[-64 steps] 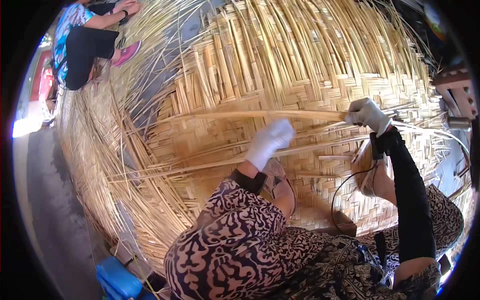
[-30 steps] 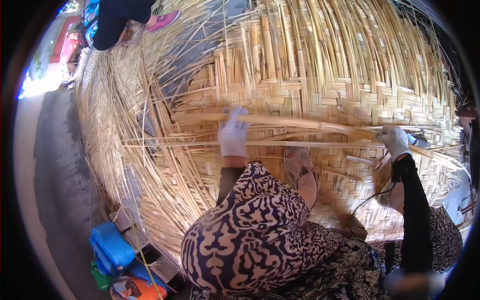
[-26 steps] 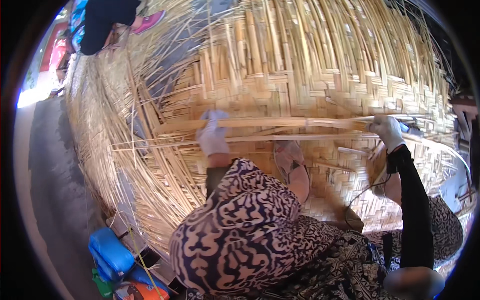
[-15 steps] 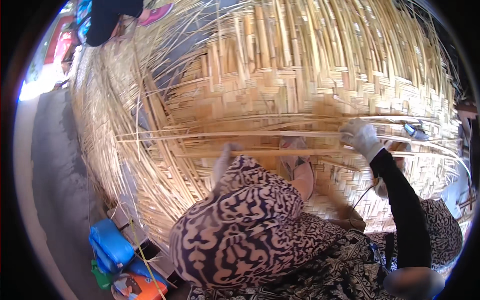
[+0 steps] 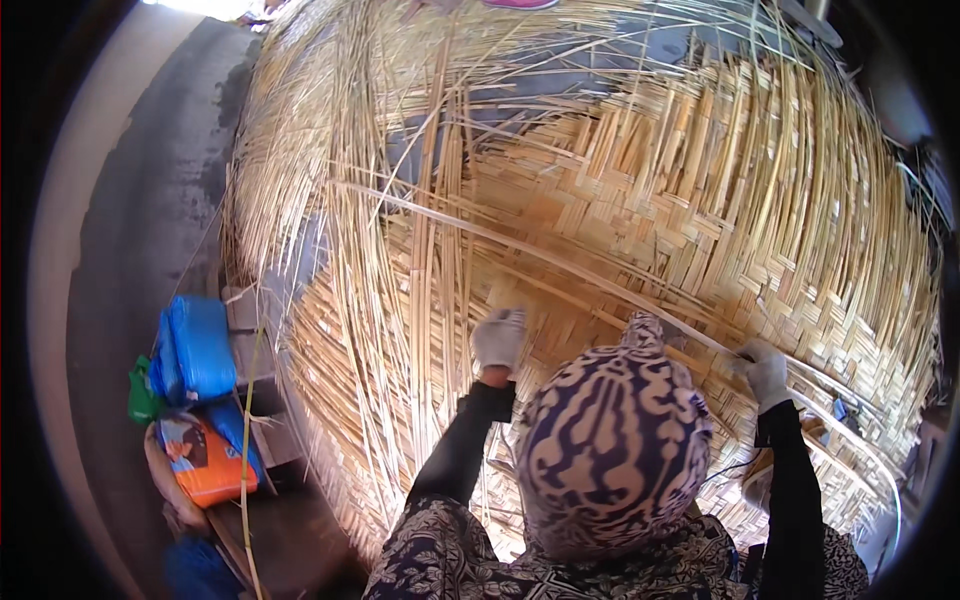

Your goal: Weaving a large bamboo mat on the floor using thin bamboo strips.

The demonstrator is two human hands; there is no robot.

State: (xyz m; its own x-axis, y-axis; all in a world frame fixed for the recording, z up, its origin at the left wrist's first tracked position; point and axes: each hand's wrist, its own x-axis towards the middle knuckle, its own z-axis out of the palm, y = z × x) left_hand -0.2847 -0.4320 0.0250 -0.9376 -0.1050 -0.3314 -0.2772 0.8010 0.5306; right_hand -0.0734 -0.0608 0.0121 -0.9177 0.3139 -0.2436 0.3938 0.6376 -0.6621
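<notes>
My right hand (image 5: 765, 372), in a pale glove, grips a long bamboo strip (image 5: 560, 254) that slants across the mat toward the upper left. The woven bamboo mat (image 5: 660, 170) spreads under both hands, its loose strip ends fanning out at the far side. Left of my knee, my left hand (image 5: 498, 340), also gloved, hovers low over the weave with its fingers curled in. Whether anything is inside that hand is hidden. Between the hands, a dark and beige patterned cloth (image 5: 612, 450) covers my raised knee and conceals part of the mat.
Loose long strips (image 5: 350, 290) lie crossed over the mat's left part. A blue bundle (image 5: 200, 345), a green item (image 5: 143, 392) and an orange bag (image 5: 208, 460) sit at the left. A pink shoe (image 5: 520, 3) shows at the far edge.
The view has turned, so the mat now appears tilted. My left hand has come out from behind the knee, and the long strip slants instead of lying level. My right hand still holds it.
</notes>
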